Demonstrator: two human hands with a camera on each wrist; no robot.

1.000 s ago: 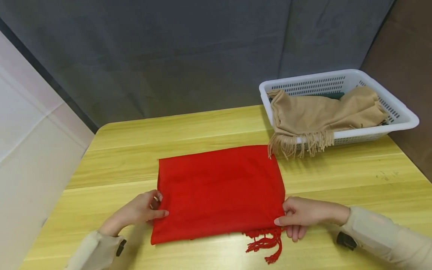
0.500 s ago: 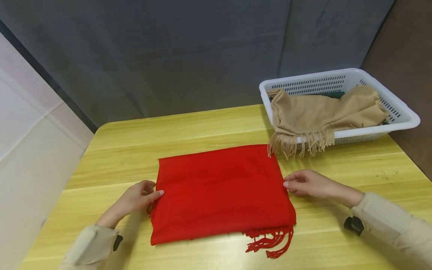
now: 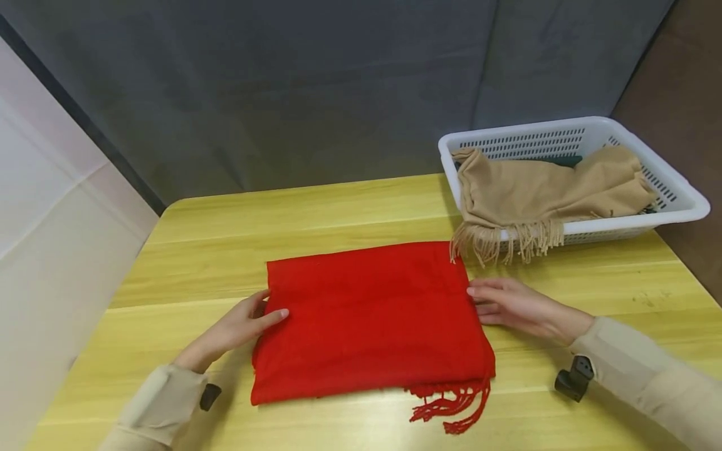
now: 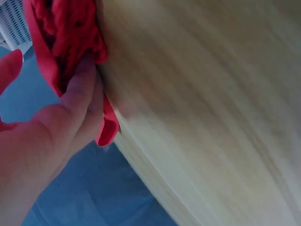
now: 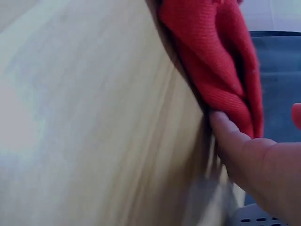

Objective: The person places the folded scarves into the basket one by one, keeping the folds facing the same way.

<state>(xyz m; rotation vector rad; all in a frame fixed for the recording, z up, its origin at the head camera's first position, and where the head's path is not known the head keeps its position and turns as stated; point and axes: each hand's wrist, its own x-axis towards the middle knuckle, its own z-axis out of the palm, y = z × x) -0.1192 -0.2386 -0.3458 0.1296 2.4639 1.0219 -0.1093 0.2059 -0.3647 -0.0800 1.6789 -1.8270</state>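
A folded red scarf (image 3: 366,319) lies on the wooden table, its red fringe (image 3: 451,404) spilling out at the near right corner. At the scarf's left edge is my left hand (image 3: 239,326), thumb over the top side. The left wrist view shows its fingers (image 4: 82,89) reaching straight in beneath the scarf's edge by some fringe, the thumb held apart. My right hand (image 3: 521,307) is at the right edge. In the right wrist view its fingers (image 5: 230,134) reach low against the layered edge, with the thumb away from them. Both sets of fingertips are partly hidden.
A white plastic basket (image 3: 685,210) stands at the table's back right, holding a folded tan scarf (image 3: 541,191) whose fringe hangs over the front rim and meets the red scarf's far right corner. Something dark green (image 3: 566,161) shows behind it. A grey curtain (image 3: 316,100) closes the back.
My right hand has left the near right corner and moved away from me along the right edge. The left hand has shifted slightly farther up the left edge. The scarf's near right corner has spread outward.
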